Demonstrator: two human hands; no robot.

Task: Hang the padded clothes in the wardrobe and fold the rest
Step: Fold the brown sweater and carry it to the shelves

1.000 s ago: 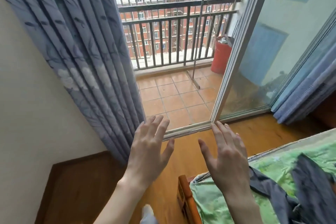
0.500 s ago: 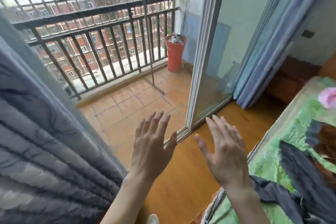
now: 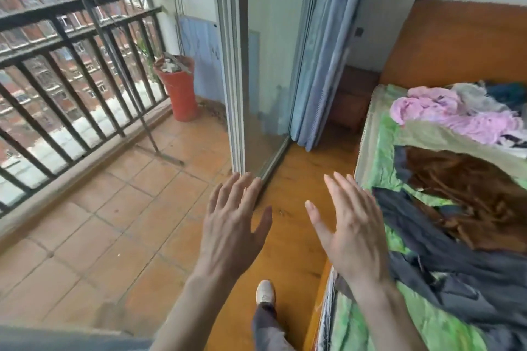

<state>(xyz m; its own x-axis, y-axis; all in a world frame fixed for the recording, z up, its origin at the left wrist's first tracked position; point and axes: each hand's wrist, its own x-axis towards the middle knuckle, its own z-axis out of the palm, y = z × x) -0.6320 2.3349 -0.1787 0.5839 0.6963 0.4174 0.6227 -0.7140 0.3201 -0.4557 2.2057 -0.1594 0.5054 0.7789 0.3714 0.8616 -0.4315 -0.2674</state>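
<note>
Orange wood floor (image 3: 288, 242) under me, my shoe (image 3: 265, 292) & grey trouser leg at the bottom edge. Both my hands are up in front, backs toward me, holding nothing. My left hand (image 3: 232, 232) has fingers straight and slightly spread, thumb out to the right; it's over the strip where floor meets the door track. My right hand (image 3: 352, 232) is the same, fingers straight, thumb out to the left, hovering just beside the bed's edge, not touching the clothes.

To my right is the bed (image 3: 368, 157) w/ a green patterned cover. On it, nearest my right hand, a dark grey garment (image 3: 456, 262) lies spread and rumpled, reaching the bed's near edge. Past that a brown furry garment (image 3: 467, 194), then a dull green piece over it, then a pink-purple garment (image 3: 445, 114) heaped w/ some grey and dark blue fabric near the wooden headboard (image 3: 456, 43). Can't tell which of these are padded.

To my left, tiled balcony floor (image 3: 114, 225) beyond the sliding glass door (image 3: 265, 65), which stands open. Blue curtain (image 3: 322, 65) bunched behind the door by the wall. Far out: red bucket (image 3: 179, 88) in the balcony corner, black metal railing (image 3: 71, 60), brick buildings beyond.
</note>
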